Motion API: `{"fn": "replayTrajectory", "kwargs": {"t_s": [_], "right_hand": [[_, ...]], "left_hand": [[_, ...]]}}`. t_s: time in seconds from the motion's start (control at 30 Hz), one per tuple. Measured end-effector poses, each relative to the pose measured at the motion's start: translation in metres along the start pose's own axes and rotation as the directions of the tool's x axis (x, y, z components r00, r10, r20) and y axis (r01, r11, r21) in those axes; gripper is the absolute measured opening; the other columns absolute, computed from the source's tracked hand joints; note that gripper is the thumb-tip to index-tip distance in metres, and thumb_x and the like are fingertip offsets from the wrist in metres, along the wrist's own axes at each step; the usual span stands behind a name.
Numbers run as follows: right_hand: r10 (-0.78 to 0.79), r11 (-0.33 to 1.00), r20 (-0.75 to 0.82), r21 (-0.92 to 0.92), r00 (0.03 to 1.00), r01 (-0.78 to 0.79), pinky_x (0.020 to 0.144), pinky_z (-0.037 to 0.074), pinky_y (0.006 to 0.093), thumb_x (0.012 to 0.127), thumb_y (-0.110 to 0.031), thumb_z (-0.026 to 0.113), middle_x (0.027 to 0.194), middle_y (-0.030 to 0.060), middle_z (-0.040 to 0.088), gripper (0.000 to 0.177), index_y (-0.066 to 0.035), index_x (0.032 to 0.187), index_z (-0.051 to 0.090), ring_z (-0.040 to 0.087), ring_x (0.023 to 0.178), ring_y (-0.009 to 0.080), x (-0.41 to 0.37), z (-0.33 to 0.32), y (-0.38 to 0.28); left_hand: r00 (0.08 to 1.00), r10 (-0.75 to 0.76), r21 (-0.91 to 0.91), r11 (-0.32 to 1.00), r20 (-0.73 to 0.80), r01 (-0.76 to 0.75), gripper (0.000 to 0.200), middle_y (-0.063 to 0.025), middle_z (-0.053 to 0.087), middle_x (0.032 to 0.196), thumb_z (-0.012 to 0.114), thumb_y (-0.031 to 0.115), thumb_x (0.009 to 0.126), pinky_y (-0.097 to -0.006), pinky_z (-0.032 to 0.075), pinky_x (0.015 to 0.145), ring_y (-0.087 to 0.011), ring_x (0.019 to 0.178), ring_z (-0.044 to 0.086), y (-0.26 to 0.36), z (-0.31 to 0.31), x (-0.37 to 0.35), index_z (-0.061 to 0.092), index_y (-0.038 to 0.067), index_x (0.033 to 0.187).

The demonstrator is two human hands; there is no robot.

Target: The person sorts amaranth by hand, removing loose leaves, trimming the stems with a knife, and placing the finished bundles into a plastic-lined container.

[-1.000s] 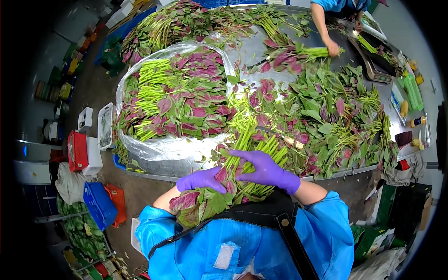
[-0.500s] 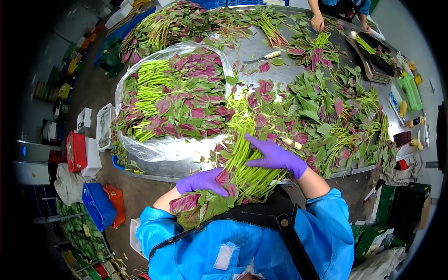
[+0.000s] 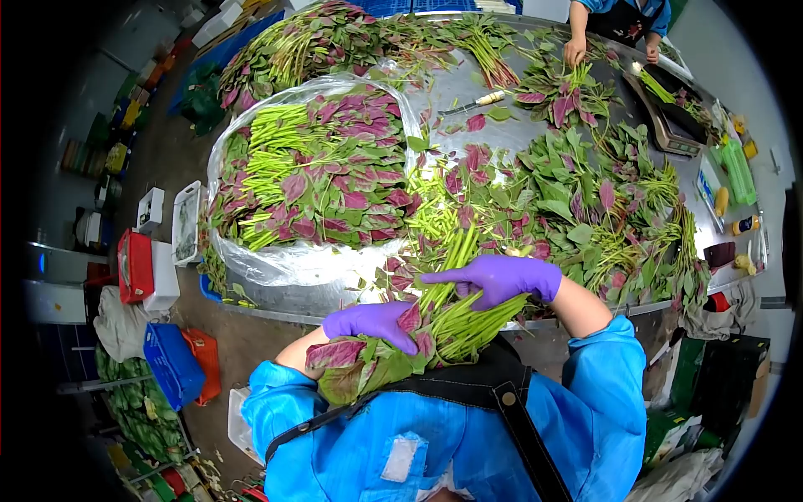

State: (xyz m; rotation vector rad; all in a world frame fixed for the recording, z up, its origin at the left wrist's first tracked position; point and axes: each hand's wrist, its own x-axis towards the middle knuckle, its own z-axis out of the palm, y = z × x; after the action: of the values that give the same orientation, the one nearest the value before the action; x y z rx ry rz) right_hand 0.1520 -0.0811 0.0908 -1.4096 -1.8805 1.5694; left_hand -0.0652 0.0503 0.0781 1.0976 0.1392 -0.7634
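A bunch of leafy greens (image 3: pixel 468 328) with green stems and red-purple leaves lies against my front at the table edge. My left hand (image 3: pixel 372 324), in a purple glove, is wrapped round its leafy end. Over the stems, my right hand (image 3: pixel 502 280), also gloved in purple, has its index finger stretched out to the left and the other fingers curled among the stems. Beyond them, cut stem pieces (image 3: pixel 431 201) are scattered on the table. Left of these, a clear plastic bag (image 3: pixel 305 266) holds neatly laid bunches (image 3: pixel 335 176).
Loose greens (image 3: pixel 577 192) cover the right of the metal table (image 3: pixel 293 299). A knife (image 3: pixel 485 99) lies at the back, near a greens pile (image 3: pixel 309 42). Another person's hand (image 3: pixel 575 50) touches greens by a scale (image 3: pixel 669 134). Crates (image 3: pixel 174 364) stand on the floor at left.
My right hand has moved down and slightly right along the stems, its index finger now pointing left. My left hand still holds the leafy end. The other person's hands have shifted slightly.
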Motion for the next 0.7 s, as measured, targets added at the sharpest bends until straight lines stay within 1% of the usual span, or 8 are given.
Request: {"fn": "replayTrajectory", "kwargs": {"t_s": [0.1, 0.2, 0.27, 0.33, 0.4, 0.47, 0.57, 0.7], "right_hand": [[0.028, 0.978, -0.077, -0.206, 0.997, -0.044, 0.068, 0.046, 0.0348, 0.065, -0.009, 0.067, 0.081, 0.0094, 0.058, 0.076, -0.027, 0.133, 0.037, 0.057, 0.072, 0.0244, -0.017, -0.019, 0.022], [0.31, 0.834, -0.246, -0.393, 0.918, -0.387, 0.069, 0.047, 0.0363, 0.065, -0.011, 0.067, 0.091, 0.0127, 0.061, 0.068, -0.023, 0.128, 0.044, 0.06, 0.079, 0.0277, -0.035, -0.038, 0.055], [0.338, 0.616, -0.609, -0.433, 0.718, -0.658, 0.071, 0.047, 0.038, 0.064, -0.013, 0.067, 0.092, 0.012, 0.061, 0.061, -0.016, 0.122, 0.051, 0.058, 0.082, 0.0306, -0.036, -0.038, 0.076], [-0.182, 0.845, -0.631, -0.492, 0.754, -0.208, 0.083, 0.044, 0.04, 0.068, -0.021, 0.068, 0.106, 0.013, 0.058, 0.056, -0.014, 0.121, 0.05, 0.055, 0.097, 0.0323, -0.023, -0.027, 0.051], [-0.313, 0.909, -0.487, -0.403, 0.815, 0.108, 0.098, 0.034, 0.0396, 0.075, -0.028, 0.066, 0.125, 0.0141, 0.047, 0.062, -0.013, 0.129, 0.041, 0.044, 0.115, 0.0301, -0.001, -0.014, 0.022], [-0.408, 0.913, -0.357, -0.143, 0.84, 0.383, 0.092, 0.038, 0.0367, 0.078, -0.024, 0.064, 0.116, 0.012, 0.054, 0.051, -0.013, 0.125, 0.047, 0.05, 0.106, 0.0258, 0.029, 0.005, 0.014], [-0.24, 0.942, 0.016, 0.246, 0.971, 0.229, 0.082, 0.044, 0.0299, 0.078, -0.019, 0.064, 0.102, 0.0082, 0.062, 0.036, -0.01, 0.112, 0.057, 0.057, 0.092, 0.0174, 0.038, -0.008, 0.043], [0.061, 0.84, -0.163, 0.541, 0.985, 0.038, 0.081, 0.046, 0.0257, 0.074, -0.007, 0.066, 0.09, 0.0083, 0.065, 0.018, 0.001, 0.09, 0.064, 0.06, 0.086, 0.015, -0.006, -0.044, 0.108]], "left_hand": [[0.998, 0.05, -0.018, 0.999, 0.05, -0.049, 0.062, -0.0075, 0.052, 0.119, 0.071, 0.008, 0.071, -0.0279, 0.036, 0.092, -0.0125, 0.108, 0.046, -0.017, -0.009, 0.004, 0.041, -0.001, 0.125], [0.996, 0.052, -0.053, 0.997, 0.07, -0.048, 0.072, -0.0086, 0.044, 0.129, 0.071, 0.008, 0.07, -0.0288, 0.031, 0.098, -0.0136, 0.117, 0.039, -0.023, -0.01, 0.001, 0.033, 0.0, 0.131], [0.992, 0.122, -0.059, 0.991, 0.011, -0.121, 0.073, -0.0083, 0.045, 0.128, 0.072, 0.008, 0.071, -0.0288, 0.031, 0.097, -0.0138, 0.116, 0.04, -0.015, -0.003, 0.0, 0.033, 0.0, 0.132], [0.998, 0.056, -0.051, 0.997, 0.032, -0.054, 0.071, -0.008, 0.047, 0.126, 0.072, 0.009, 0.071, -0.0286, 0.033, 0.096, -0.0134, 0.114, 0.042, 0.004, 0.003, -0.003, 0.035, 0.0, 0.131], [0.999, 0.01, -0.015, 1.0, 0.045, -0.009, 0.067, -0.0069, 0.052, 0.119, 0.073, 0.011, 0.071, -0.0283, 0.036, 0.094, -0.0121, 0.108, 0.046, 0.011, 0.003, 0.001, 0.039, 0.0, 0.128], [0.997, 0.002, 0.014, 1.0, 0.078, -0.004, 0.067, -0.0071, 0.052, 0.12, 0.073, 0.011, 0.071, -0.0283, 0.035, 0.094, -0.0121, 0.108, 0.045, 0.004, -0.003, 0.01, 0.038, 0.0, 0.128], [0.998, 0.022, 0.143, 0.989, 0.055, -0.03, 0.069, -0.0078, 0.05, 0.122, 0.073, 0.012, 0.071, -0.0286, 0.034, 0.095, -0.013, 0.111, 0.044, 0.002, -0.004, 0.011, 0.037, 0.0, 0.129], [0.993, 0.081, -0.035, 0.996, 0.08, -0.079, 0.075, -0.0084, 0.046, 0.127, 0.072, 0.01, 0.071, -0.0292, 0.033, 0.097, -0.0141, 0.115, 0.042, -0.002, -0.004, 0.005, 0.031, 0.001, 0.133]]}}
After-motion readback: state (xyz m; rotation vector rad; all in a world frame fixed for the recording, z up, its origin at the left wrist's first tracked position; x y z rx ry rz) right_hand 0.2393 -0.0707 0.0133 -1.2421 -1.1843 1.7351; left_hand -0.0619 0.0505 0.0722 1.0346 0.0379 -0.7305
